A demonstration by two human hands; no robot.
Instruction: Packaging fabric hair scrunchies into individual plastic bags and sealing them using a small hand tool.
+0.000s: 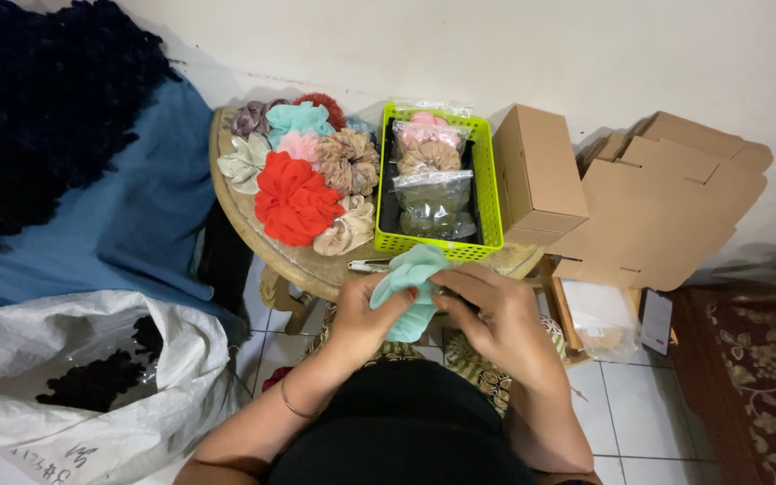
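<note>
I see a blue cloth (pixel 127 216) spread at far left under a dark knitted heap (pixel 38 108), and below it one white woven sack (pixel 92 377) gaping open on dark bits. Right of centre lie flattened cardboard sheets (pixel 666 207) against the wall, with one folded cardboard box (pixel 539 175) just beside them. A patterned rug (pixel 765 368) covers the floor at right.

The round bench (pixel 294 260) stands in the middle. On it I count about nine loose scrunchies: the big red scrunchie (pixel 294 199) is the largest, with cream, mauve, teal, pink, tan and dark red ones packed around it, all touching. Beside them sits one lime-green basket (pixel 487 180) holding three clear bagged scrunchies (pixel 433 171), pink at the back, tan in the middle, dark green in front.

At the near edge of the bench I see the mint scrunchie (pixel 410 287) held up between both hands. My left hand (pixel 361 319) has its fingers (pixel 397 304) closed round the lower left of the fabric; my right hand (pixel 496 319) pinches its right side, fingers curled narrow on the cloth. A small metal tool (pixel 368 265) lies on the bench just behind the left hand.
</note>
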